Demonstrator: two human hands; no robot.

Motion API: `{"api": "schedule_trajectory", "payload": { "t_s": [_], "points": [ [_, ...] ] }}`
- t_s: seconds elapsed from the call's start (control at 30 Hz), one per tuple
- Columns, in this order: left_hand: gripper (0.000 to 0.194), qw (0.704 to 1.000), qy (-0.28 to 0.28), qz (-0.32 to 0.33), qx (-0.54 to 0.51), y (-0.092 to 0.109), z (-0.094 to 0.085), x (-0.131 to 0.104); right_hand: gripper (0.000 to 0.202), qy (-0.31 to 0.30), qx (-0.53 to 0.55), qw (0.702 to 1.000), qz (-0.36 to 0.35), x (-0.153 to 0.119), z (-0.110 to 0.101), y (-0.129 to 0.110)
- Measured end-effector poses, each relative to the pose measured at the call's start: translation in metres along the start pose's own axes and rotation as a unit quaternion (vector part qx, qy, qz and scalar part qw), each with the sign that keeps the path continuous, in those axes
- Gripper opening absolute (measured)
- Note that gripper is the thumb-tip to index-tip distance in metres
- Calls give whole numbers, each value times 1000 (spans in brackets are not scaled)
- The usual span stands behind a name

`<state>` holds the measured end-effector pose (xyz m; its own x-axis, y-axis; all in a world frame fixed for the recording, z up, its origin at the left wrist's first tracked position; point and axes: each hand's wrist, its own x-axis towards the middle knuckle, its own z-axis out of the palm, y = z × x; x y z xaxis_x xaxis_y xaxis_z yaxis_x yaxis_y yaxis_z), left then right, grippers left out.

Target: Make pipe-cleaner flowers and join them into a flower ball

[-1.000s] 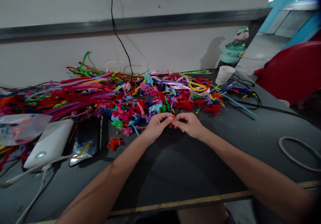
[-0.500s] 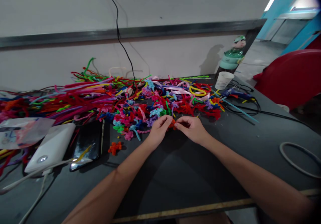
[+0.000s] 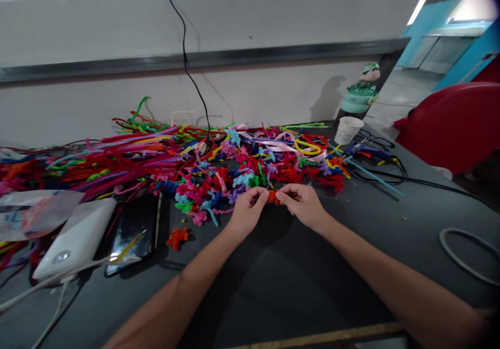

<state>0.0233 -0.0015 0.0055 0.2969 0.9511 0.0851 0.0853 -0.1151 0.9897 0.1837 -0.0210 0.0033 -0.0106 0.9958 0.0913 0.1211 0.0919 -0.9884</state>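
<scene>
Between my two hands is a small orange pipe-cleaner piece, partly hidden by the fingertips. My left hand pinches its left side, and my right hand pinches its right side. Just beyond the fingers lies a pile of small pipe-cleaner shapes in pink, red, blue, green and purple. Another orange pipe-cleaner shape rests alone on the dark table, left of my left hand.
Long pipe cleaners spread across the back left. At the left lie a black phone, a white power bank and a plastic bag. A paper cup, a green bottle, a glue gun and cables are at the right.
The view has tilted up slightly, so the table things appear lower. Both hands still hold the orange piece, with the right fingers shifted slightly around it.
</scene>
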Motion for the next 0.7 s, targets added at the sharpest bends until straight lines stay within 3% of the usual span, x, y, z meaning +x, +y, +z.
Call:
{"api": "schedule_trajectory", "payload": {
  "t_s": [0.13,0.27,0.47,0.7],
  "points": [
    [23,999,0,31,37,-3,0,-1,28,5,35,999,23,0,0,0],
    [25,999,24,31,29,-4,0,-2,29,2,31,999,22,1,0,-1],
    [23,999,16,22,32,-4,-1,-2,30,-19,4,1000,16,3,-2,1],
    [31,999,14,-17,-43,-2,8,-9,27,35,-19,999,-4,-1,5,2]
  ]
}}
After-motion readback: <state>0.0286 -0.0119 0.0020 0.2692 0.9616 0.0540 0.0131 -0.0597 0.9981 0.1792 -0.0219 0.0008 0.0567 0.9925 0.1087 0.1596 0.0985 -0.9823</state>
